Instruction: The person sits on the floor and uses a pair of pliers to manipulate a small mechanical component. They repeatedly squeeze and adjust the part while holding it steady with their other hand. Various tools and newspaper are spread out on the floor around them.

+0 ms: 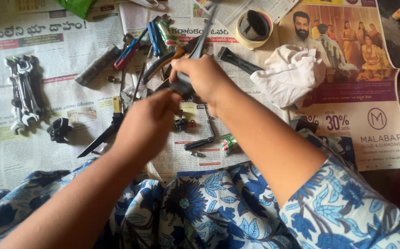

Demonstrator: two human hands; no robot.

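Head view over newspaper sheets [34,152] strewn with tools: right hand [203,76] clenched round dark long-bladed tool [195,50], tip cut off at top; left hand [147,121] curled beneath, grip hidden; white cloth [290,76]; spanner bundle [23,90].

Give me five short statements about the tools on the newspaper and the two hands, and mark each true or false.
1. The right hand grips a long dark tool that points away from the person. True.
2. The bunch of spanners lies to the right of the hands. False: it lies far to the left, on the newspaper.
3. A crumpled white cloth lies to the right of the hands. True.
4. The roll of tape is held in the left hand. False: it lies on the paper at the far side, apart from both hands.
5. The screwdriver with the red and blue handle is in the right hand. False: it lies untouched on the paper.
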